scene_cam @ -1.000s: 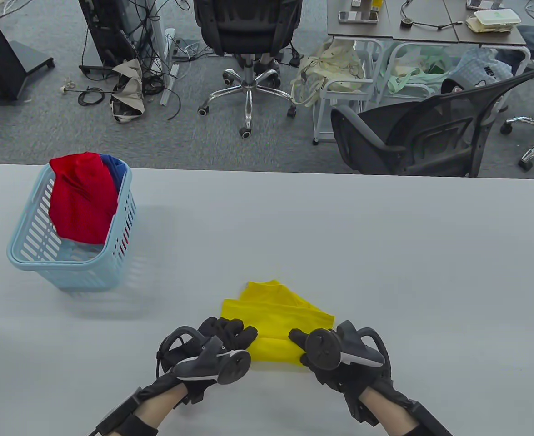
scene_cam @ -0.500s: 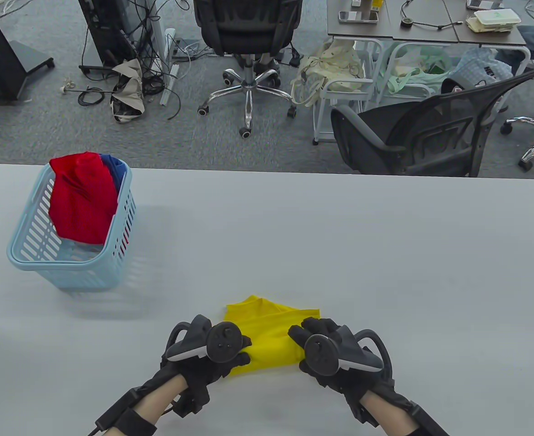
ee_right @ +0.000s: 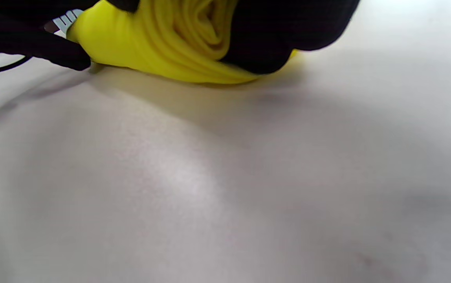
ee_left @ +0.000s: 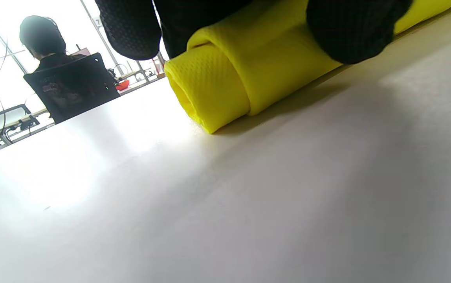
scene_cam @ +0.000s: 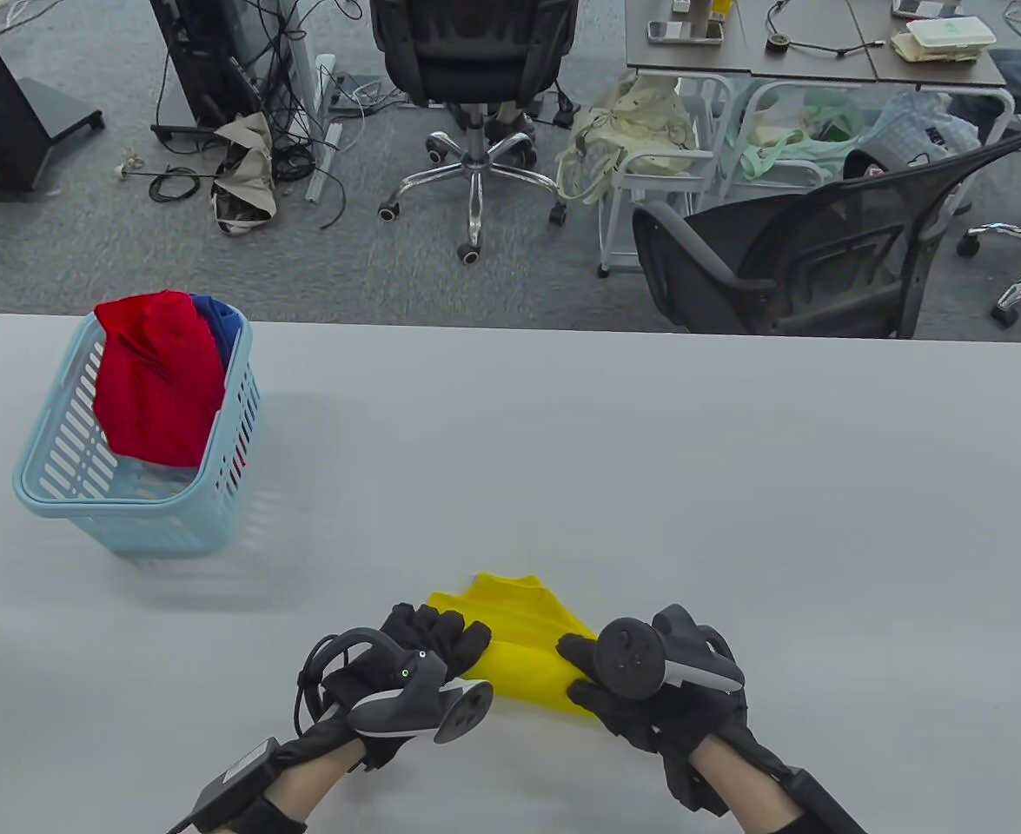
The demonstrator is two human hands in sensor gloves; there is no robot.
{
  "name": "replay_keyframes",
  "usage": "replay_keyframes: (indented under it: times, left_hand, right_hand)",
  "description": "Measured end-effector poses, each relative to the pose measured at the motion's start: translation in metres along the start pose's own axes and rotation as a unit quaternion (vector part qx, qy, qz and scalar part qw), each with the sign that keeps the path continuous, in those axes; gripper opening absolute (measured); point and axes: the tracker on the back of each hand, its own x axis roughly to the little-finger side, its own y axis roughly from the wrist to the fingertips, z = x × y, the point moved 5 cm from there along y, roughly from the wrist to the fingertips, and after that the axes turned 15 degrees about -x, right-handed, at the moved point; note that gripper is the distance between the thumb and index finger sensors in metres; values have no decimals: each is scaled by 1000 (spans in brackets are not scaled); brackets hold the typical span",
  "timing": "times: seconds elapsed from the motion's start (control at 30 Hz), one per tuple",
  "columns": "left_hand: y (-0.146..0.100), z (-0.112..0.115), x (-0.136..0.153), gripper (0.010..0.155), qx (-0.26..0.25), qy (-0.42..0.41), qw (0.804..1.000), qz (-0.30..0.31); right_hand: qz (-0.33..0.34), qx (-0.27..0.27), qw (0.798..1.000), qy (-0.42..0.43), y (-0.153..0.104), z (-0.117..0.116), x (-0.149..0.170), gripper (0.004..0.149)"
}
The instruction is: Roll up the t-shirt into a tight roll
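Observation:
A yellow t-shirt (scene_cam: 523, 647) lies mostly rolled up near the table's front edge, with a short flap still flat on its far side. My left hand (scene_cam: 436, 638) holds the roll's left end, its fingers curled over the top. The left wrist view shows that open rolled end (ee_left: 209, 90) under my fingers (ee_left: 351, 31). My right hand (scene_cam: 593, 673) grips the right end, and the right wrist view shows the spiral of cloth (ee_right: 194, 43) inside my grasp.
A light blue basket (scene_cam: 67, 495) with red and blue clothes stands at the table's left. Office chairs, cables and another desk fill the floor beyond the far edge. A seated person shows in the left wrist view (ee_left: 52, 59).
The roll has gained more cloth and the flat yellow flap beyond it has shrunk. My left hand turned over and back again while rolling. My right hand stayed on the right end.

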Motion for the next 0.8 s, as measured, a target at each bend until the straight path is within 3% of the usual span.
replay_keyframes:
  times: [0.1,0.2,0.37,0.43,0.53,0.63,0.73,0.8]
  left_hand:
    - [2,-6,5,59,-17,-31,999,-5]
    - [1,-6,13,59,-2,-108,994,-21]
    - [0,8,33,57,29,-289,955,-63]
    - [-1,11,39,57,32,-322,943,-82]
    - [-4,9,35,60,20,-264,962,-73]
    - [-4,7,21,75,22,-163,986,-34]
    - [-3,7,9,82,22,-91,996,-9]
    - [-1,10,4,80,28,-63,998,-2]
  right_hand:
    - [-26,17,999,-29,-1,0,-1,63]
    - [-52,38,995,-75,-4,4,-4,65]
    - [-68,30,991,-113,2,-4,-8,83]
    - [-75,21,989,-125,6,-5,-8,79]
    - [-42,9,996,-76,6,-1,-8,72]
    - [-32,0,998,-55,5,-2,-5,71]
    - [-19,-19,999,-41,4,-2,-3,72]
    - [-14,-23,999,-24,3,-2,0,72]
